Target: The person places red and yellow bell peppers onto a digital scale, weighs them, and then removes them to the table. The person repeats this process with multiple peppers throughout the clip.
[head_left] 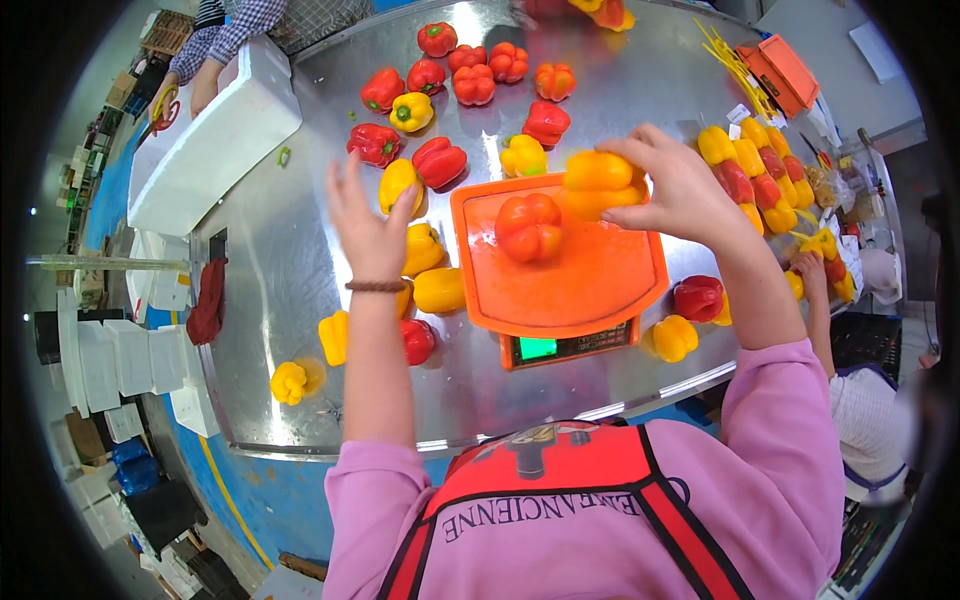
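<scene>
An orange bell pepper (pixel 529 228) rests on the orange tray of a weighing scale (pixel 550 305), whose lit display faces me. Over the tray's far right part, my right hand (pixel 675 185) grips a yellow bell pepper (pixel 600 180), slightly blurred. I cannot tell whether that pepper touches the tray. My left hand (pixel 368 222) is raised left of the scale, fingers spread and holding nothing. Just beside its thumb lies another yellow pepper (pixel 398 186), partly hidden. More yellow peppers (pixel 440 290) and a red pepper (pixel 418 342) lie between my left forearm and the scale.
Several red peppers (pixel 474 85) lie on the metal table (pixel 290 225) beyond the scale. Packed peppers (pixel 765 180) and an orange bin (pixel 785 75) are at the right. A white foam box (pixel 220 140) stands far left, near a co-worker's hands. Another co-worker's hand (pixel 812 268) touches peppers at right.
</scene>
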